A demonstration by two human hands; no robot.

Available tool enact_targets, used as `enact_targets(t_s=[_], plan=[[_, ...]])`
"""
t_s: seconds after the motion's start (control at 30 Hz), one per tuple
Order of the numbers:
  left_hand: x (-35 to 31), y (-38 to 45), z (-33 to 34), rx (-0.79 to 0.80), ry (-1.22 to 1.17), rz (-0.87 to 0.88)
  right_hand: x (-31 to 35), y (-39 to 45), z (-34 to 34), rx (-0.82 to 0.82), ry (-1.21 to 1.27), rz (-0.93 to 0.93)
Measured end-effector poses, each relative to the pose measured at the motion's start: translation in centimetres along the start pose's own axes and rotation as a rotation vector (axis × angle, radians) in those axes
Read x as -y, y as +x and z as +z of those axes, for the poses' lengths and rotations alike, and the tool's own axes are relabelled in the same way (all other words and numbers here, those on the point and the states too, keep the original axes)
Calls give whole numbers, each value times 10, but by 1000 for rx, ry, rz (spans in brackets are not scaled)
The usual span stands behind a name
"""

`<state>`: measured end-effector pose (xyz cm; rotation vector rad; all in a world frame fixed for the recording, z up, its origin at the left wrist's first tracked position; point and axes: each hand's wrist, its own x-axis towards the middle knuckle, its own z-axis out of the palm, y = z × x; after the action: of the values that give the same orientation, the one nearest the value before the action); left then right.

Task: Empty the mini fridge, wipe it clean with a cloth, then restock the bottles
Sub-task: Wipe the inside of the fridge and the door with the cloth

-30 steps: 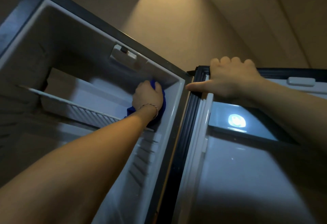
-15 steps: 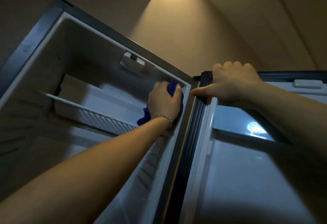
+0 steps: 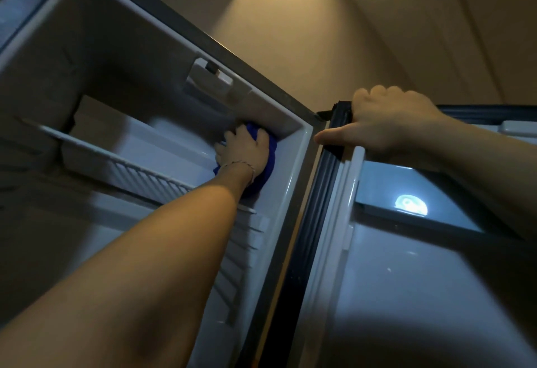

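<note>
The mini fridge [image 3: 296, 170] stands open, and I see no bottles inside it. My left hand [image 3: 242, 151] reaches into the upper right corner of the cavity and presses a blue cloth [image 3: 270, 161] against the right inner wall, just under the ceiling. Most of the cloth is hidden under the palm. My right hand [image 3: 386, 120] grips the top edge of the open door [image 3: 406, 280], fingers curled over the dark rubber seal [image 3: 316, 202], thumb pointing left.
A white shelf [image 3: 122, 170] with a ribbed front crosses the cavity below my left hand. A white switch housing [image 3: 209, 80] hangs from the ceiling. Shelf ribs [image 3: 238, 266] line the right wall. A bright reflection [image 3: 411, 205] shows on the door's inner panel.
My left hand slid the cloth up toward the front edge of the right wall, then back deeper into the top corner. The right hand stays on the door top.
</note>
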<state>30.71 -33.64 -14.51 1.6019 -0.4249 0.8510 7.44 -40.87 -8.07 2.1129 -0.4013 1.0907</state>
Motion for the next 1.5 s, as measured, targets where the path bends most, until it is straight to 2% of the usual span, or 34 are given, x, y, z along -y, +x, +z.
enact_targets(t_s=[0.13, 0.27, 0.43, 0.67, 1.0, 1.1, 1.37, 1.5], plan=[[1, -2, -5, 105, 37, 11, 0, -3, 0, -3, 7, 7], [6, -26, -7, 84, 17, 80, 2, -7, -2, 0, 7, 14], [7, -55, -14, 5, -16, 173, 4, -10, -4, 2, 1, 21], [-2, -67, -7, -188, -177, 303, 4, -10, -6, 4, 6, 25], [11, -13, 12, -166, -101, 154, 3, -4, -2, 34, 0, 54], [9, -9, 7, -117, -53, 118, 3, -5, 0, 19, 6, 64], [11, -46, -16, 13, -17, 97, 7, -8, 1, -5, 23, 78], [-2, -62, -24, -11, -37, 155, 5, -8, -2, 12, 27, 71]])
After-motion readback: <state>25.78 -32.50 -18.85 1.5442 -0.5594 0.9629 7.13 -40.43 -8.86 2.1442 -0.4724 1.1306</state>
